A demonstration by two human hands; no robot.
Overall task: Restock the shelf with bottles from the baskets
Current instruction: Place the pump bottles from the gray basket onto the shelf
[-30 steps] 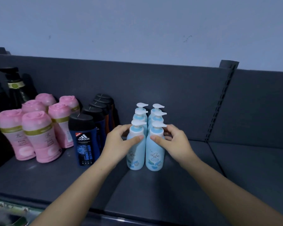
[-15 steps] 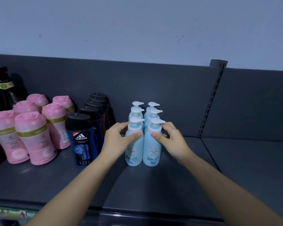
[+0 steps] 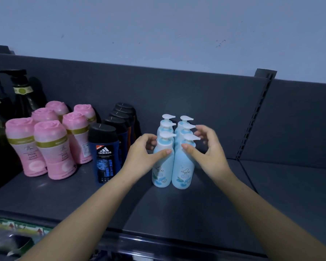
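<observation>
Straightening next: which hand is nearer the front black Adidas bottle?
Left. Left hand sits just right of the Adidas bottle; right hand farther right, beyond the light-blue pump bottles.

Single view, worn on the person's head. It faces forward and a little down onto the dark shelf [image 3: 177, 208], close in. Both forearms run up from the bottom edge to the left hand [image 3: 145, 155] and right hand [image 3: 209, 153] at mid-frame. The blue pump bottles [image 3: 163, 162] sit near dead centre and the pink bottles [image 3: 53, 147] lie toward the left edge. The shelf's back panel [image 3: 196, 95] crosses the middle, its top line sloping down to the right. Pale wall [image 3: 158, 25] fills the top. The wide lens bends the edges.
</observation>
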